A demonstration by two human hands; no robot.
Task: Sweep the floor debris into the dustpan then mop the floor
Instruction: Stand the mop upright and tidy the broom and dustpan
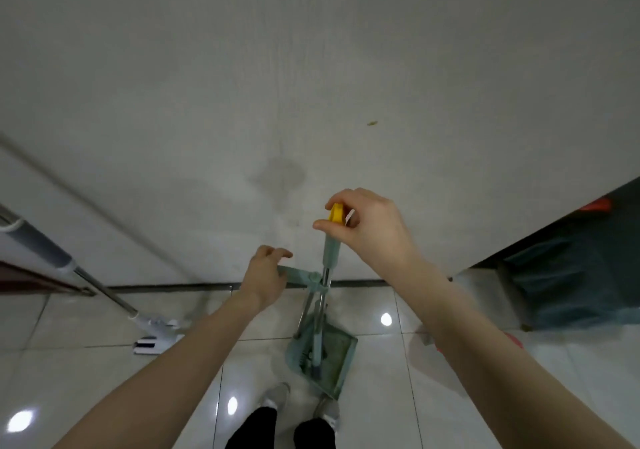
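One dustpan (329,355) at six o'clock, one broom (330,248) above it, one mop (104,293) at eight o'clock, two hands.

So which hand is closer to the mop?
Left. The left hand is between the mop and the broom, on the dustpan's handle. The right hand pinches the broom's yellow tip, farther away.

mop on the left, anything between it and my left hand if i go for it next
Nothing visible blocks it. The left hand rests on the dustpan handle, and only bare floor tile lies between it and the mop leaning against the wall.
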